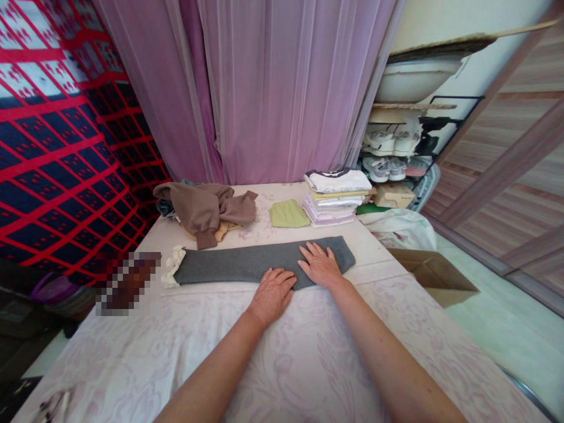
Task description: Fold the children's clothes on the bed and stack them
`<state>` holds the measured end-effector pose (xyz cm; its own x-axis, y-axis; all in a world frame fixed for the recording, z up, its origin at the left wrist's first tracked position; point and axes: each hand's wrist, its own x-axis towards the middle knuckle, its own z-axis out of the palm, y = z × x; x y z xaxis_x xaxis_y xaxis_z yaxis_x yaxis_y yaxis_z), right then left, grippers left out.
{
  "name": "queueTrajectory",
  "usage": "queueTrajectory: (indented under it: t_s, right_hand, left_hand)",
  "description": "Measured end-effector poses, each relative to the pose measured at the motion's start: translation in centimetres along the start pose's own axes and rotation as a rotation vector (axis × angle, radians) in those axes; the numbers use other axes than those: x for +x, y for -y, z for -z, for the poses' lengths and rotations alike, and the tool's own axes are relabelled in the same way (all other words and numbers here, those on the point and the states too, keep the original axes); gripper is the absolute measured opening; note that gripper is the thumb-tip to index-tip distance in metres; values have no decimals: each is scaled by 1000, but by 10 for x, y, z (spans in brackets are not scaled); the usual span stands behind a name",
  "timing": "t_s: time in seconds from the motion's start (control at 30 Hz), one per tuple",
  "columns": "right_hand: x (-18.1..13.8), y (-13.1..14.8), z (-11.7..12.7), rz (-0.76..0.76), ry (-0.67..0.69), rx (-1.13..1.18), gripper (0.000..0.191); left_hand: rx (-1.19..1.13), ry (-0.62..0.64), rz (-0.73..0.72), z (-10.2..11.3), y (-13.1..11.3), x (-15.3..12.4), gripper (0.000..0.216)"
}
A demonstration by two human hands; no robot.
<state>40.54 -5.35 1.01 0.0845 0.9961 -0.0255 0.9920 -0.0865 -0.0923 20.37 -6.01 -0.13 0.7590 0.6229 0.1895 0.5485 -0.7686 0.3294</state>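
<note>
A grey garment [238,263], folded into a long narrow strip with a cream edge at its left end, lies across the bed [308,364]. My left hand [272,292] rests flat on its near edge, fingers stretched out. My right hand [321,264] lies flat on the strip's right part, fingers spread. Neither hand grips anything.
A brown crumpled garment pile [203,210] sits at the back left, a small green folded piece [288,213] and a stack of folded clothes [337,197] at the back right. A cardboard box [434,275] and white bag [399,228] stand on the floor at right. Shoe rack [394,154] behind.
</note>
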Motion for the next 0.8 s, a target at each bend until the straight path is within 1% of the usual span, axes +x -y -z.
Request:
queueTrajectory:
  t_s: [0.1,0.2,0.3,0.37,0.47,0.57,0.7,0.73,0.8]
  right_hand:
    - [8,4,13,89,-47,16,47]
    - [27,10,27,150,-92,20,44]
    - [50,15,36,153,-51,6,43]
    - [59,17,40,175,-19,-4,36]
    - [62,18,46,223,10,-7,25]
    - [57,16,50,244,38,16,27]
    - [56,13,51,167,114,38,41]
    - [57,13,51,153,133,38,39]
    - [60,13,51,144,158,40,30]
  left_hand:
    - [0,-9,-9,0,-1,0,37]
    - [2,-16,-2,-1,0,0,38]
    - [6,-24,0,-4,1,-1,38]
    - [9,-25,-5,-4,1,-1,39]
    - [17,-22,-10,-5,1,-1,39]
    - [23,-23,-10,-4,1,-1,39]
    - [25,-21,-13,-4,0,-1,40]
    - [25,-22,-13,-4,0,-1,40]
    - [24,-22,-11,-4,0,-2,39]
